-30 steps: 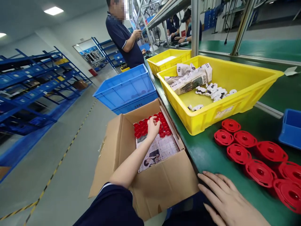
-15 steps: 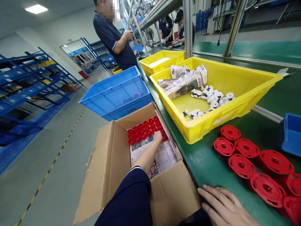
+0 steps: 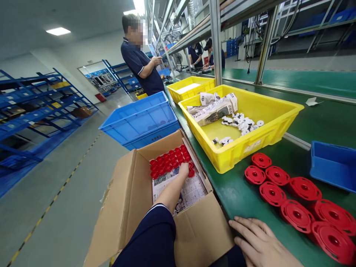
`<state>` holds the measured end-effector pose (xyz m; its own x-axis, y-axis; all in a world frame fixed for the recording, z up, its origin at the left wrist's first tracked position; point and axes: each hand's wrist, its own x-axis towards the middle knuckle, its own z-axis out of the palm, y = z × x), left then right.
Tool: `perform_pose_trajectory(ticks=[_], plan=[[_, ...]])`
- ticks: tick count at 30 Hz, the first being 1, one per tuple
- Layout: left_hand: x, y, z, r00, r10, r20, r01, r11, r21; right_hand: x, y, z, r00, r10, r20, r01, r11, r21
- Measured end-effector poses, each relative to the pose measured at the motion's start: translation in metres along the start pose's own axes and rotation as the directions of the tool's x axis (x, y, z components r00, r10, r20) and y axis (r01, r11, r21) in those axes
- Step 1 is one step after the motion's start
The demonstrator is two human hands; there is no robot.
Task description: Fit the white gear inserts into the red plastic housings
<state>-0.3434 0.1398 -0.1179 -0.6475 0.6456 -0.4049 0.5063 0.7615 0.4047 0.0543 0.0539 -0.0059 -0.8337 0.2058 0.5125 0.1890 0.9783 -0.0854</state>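
Observation:
My left hand reaches down into an open cardboard box, its fingers curled closed among red round plastic parts. What the fingers grip is hidden beneath the hand. These small cup-like parts stand in close rows at the box's far end, on a sheet of newspaper. One red part shows just right of the hand. My right hand lies with fingers stretched on the edge of the green table, beside the box. To its right, several larger red disc-shaped parts stand in rows.
A yellow bin holds folded newspaper and white spool-like pieces; another yellow bin stands behind. Stacked blue crates adjoin the box. A blue tray sits at the right. A co-worker stands beyond the crates; others work farther back.
The view has shifted, so more of the blue tray shows. My left hand stays low in the box, now slightly left of the near red parts. My right hand still rests on the table edge.

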Motion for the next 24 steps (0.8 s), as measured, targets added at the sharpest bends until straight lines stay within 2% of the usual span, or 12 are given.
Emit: perform_pose_trajectory(ticks=[3,7,10,13,15,18,20,24], plan=[[-0.011,-0.006,-0.015,0.999,-0.015,0.032,0.020,0.985,-0.172,-0.001,-0.005,-0.008,0.996,0.033,0.088,-0.036,0.999,0.036],[-0.037,-0.020,-0.054,0.999,0.012,0.035,0.003,0.913,-0.408,-0.008,-0.010,-0.008,0.991,0.057,0.122,-0.065,0.996,0.061],[-0.075,-0.032,-0.082,0.994,0.101,0.035,-0.061,0.805,-0.590,-0.014,-0.009,-0.002,0.988,0.065,0.143,-0.076,0.995,0.070],[-0.128,-0.038,-0.094,0.977,0.212,0.019,-0.126,0.649,-0.750,-0.018,-0.008,-0.002,0.988,0.093,0.127,-0.106,0.989,0.103],[-0.165,-0.032,-0.090,0.958,0.285,0.030,-0.136,0.542,-0.829,-0.018,-0.009,-0.009,0.985,0.151,0.081,-0.162,0.977,0.139],[-0.217,-0.005,-0.072,0.896,0.428,0.116,-0.089,0.429,-0.899,-0.015,-0.017,-0.030,0.967,0.256,0.012,-0.253,0.947,0.196],[-0.247,0.024,-0.055,0.820,0.534,0.206,-0.032,0.402,-0.915,-0.013,-0.025,-0.048,0.952,0.305,-0.016,-0.293,0.927,0.234],[-0.298,0.080,-0.007,0.617,0.684,0.390,0.081,0.438,-0.895,-0.027,-0.037,-0.073,0.918,0.397,-0.013,-0.384,0.895,0.226]])
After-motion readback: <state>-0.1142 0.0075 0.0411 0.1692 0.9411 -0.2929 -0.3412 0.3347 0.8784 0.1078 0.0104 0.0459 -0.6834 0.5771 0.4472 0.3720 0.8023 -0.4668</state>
